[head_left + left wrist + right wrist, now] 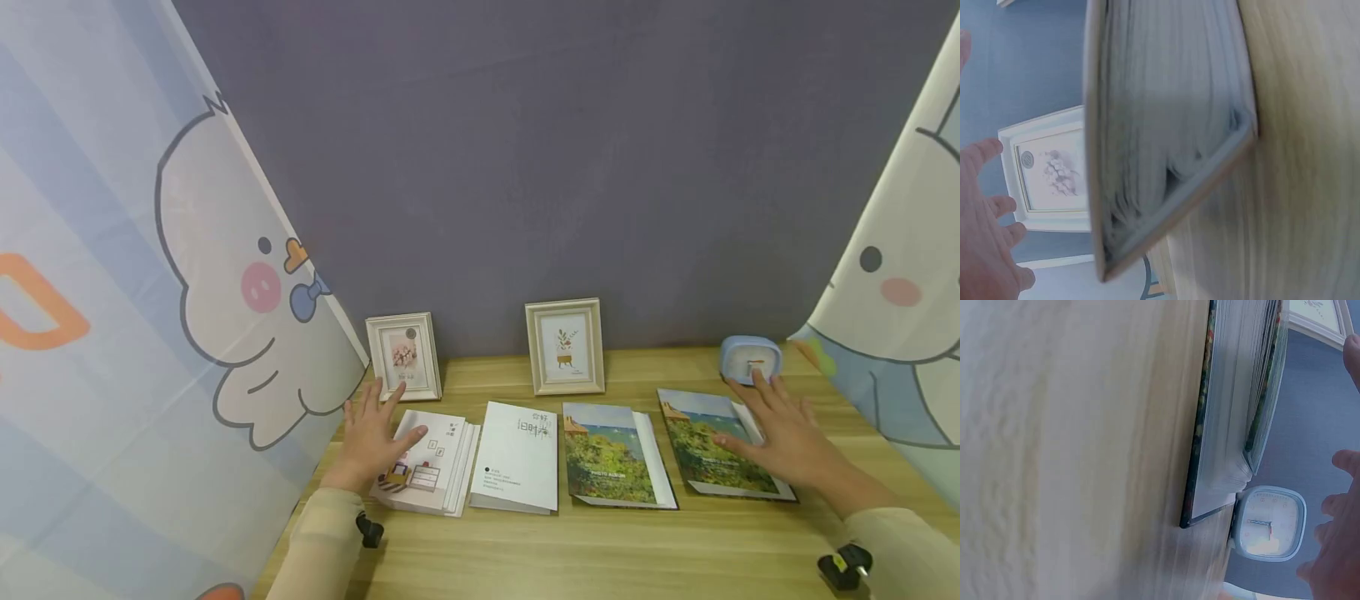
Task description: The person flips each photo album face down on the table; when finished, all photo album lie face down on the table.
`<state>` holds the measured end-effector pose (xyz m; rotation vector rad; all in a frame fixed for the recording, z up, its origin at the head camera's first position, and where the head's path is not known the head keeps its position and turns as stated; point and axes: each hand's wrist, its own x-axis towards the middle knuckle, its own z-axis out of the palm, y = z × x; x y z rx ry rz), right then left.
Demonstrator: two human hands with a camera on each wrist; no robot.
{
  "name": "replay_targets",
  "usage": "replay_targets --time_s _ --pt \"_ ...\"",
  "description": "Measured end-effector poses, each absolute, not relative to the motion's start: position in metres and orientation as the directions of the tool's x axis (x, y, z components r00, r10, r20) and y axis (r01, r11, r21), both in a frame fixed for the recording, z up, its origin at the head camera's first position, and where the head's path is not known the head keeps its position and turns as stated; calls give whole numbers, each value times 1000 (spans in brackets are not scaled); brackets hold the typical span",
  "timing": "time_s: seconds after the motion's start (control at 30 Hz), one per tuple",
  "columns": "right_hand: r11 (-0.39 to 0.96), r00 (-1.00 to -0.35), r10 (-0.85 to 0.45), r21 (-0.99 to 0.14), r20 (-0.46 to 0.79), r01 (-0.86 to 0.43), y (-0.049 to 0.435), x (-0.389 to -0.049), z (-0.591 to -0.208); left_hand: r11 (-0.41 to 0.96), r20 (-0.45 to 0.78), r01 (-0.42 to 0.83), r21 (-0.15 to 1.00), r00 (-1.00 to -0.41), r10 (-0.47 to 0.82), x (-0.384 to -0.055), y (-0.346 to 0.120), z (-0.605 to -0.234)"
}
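Note:
My left hand (372, 440), fingers spread, hovers over the upper left of a thick white photo album (429, 467) with a yellow car drawn on its cover. In the left wrist view the page edges of that album (1166, 94) show close up. My right hand (787, 437) spreads its fingers above a photo album with a garden painting (705, 450), the rightmost of the row. Neither hand holds anything. Between them lie a white album with Chinese lettering (517, 458) and a second garden-painting album (611, 454).
Behind the albums stand a picture frame with pink flowers (405, 357), another with a potted plant (566, 346), and a blue clock (750, 358). A grey curtain (562, 167) closes off the back of the wooden table (525, 558); cartoon-print curtains hang at both sides.

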<state>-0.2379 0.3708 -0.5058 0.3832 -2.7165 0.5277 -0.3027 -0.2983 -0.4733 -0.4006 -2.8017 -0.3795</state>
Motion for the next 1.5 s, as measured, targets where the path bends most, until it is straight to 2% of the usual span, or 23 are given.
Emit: replay_targets --time_s 0.43,0.67,1.17,1.5 --pt "855 -900 -212 -375 381 -359 368 -231 -507 895 327 346 283 -912 249 -296 -278 -471" --pt "840 -902 -228 -394 367 -373 368 -227 -507 853 385 420 309 -876 292 -293 -257 -472" --pt "827 -915 -231 -428 331 -364 364 -221 -507 694 296 461 552 -887 354 -282 -194 -468" --pt "825 -946 -230 -470 229 -315 359 -216 -504 540 255 453 710 -879 402 -280 -141 -474"
